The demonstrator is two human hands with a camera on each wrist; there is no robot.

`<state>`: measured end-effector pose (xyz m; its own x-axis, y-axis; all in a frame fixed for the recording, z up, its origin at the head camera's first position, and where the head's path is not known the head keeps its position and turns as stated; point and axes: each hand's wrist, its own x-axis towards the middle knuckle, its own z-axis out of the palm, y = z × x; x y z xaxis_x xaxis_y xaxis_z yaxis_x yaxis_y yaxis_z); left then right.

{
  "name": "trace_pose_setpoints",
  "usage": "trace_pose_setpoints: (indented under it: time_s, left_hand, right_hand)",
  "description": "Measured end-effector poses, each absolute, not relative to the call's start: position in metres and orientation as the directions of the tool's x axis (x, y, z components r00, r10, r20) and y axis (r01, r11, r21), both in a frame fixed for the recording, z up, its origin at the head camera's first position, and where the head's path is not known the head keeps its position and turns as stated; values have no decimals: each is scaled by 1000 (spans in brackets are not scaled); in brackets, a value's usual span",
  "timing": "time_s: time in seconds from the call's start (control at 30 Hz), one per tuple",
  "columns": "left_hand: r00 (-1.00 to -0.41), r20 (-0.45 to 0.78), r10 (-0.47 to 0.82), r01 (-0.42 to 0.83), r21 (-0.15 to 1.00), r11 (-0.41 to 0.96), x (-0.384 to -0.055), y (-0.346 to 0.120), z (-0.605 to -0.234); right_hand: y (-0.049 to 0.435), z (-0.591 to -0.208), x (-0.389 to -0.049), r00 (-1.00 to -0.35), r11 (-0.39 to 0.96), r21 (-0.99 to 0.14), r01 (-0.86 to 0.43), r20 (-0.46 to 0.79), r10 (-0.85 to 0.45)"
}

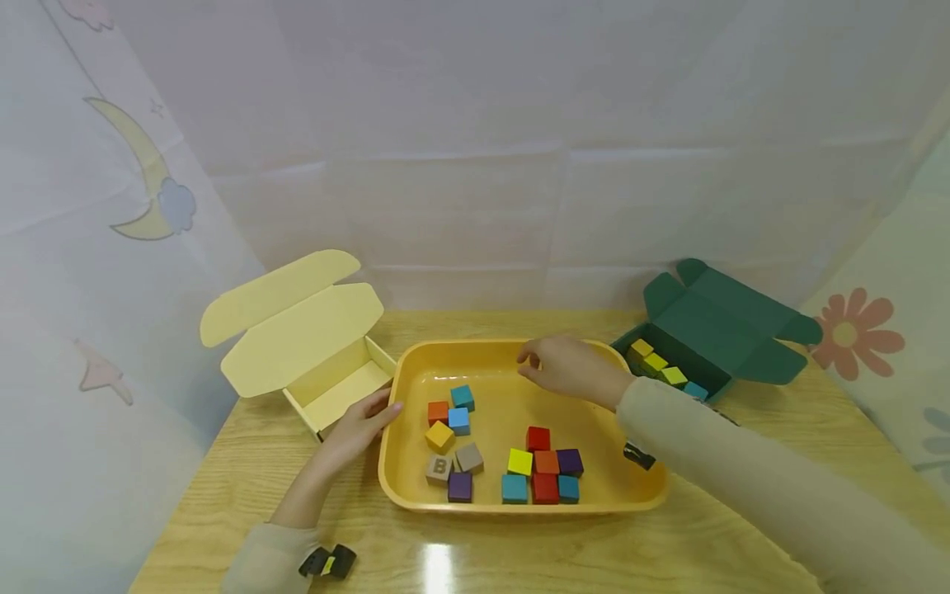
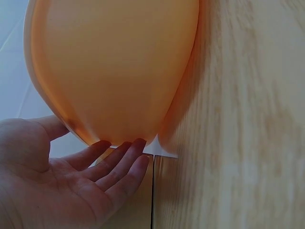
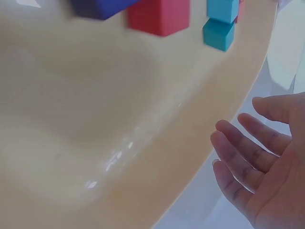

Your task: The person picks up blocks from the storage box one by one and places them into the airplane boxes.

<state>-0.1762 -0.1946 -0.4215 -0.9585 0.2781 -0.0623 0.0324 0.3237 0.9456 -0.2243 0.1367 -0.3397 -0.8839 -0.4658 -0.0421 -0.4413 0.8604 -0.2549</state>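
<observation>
My left hand [image 1: 358, 431] holds the left rim of a yellow plastic tray [image 1: 512, 507]. Its thumb lies over the rim, while the fingers touch the outer wall in the left wrist view. Above the back part of the tray hovers my right hand [image 1: 567, 369], its fingers loosely bent around nothing. Inside the tray, coloured cubes form two groups. The left one includes a teal cube [image 1: 463, 398], a yellow-orange cube [image 1: 439, 437] and a wooden cube marked B [image 1: 439, 469]. Among the right group are a red cube [image 1: 538, 438] and a bright yellow cube [image 1: 520, 462].
An open pale yellow box [image 1: 300, 351] stands at the left, close to the tray. At the back right is an open dark green box [image 1: 723, 318] with several cubes [image 1: 674, 377] in a row. A wooden table [image 1: 215, 511] carries everything, and printed cloth hangs behind.
</observation>
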Motion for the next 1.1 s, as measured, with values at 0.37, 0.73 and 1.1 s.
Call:
trace_pose_setpoints:
  time_s: [0.37, 0.73, 1.1]
  left_hand:
    - [-959, -66, 276, 24, 950, 313, -177, -195, -422]
    - [-960, -70, 273, 15, 954, 299, -176, -193, -421]
    - [-960, -55, 275, 26, 959, 281, -175, -193, -421]
  right_hand:
    - [94, -343, -232, -868, 853, -252, -458, -78, -490]
    - [77, -360, -239, -821, 832, -260, -491, -182, -541]
    - [60, -377, -242, -803, 835, -215, -507, -235, -548]
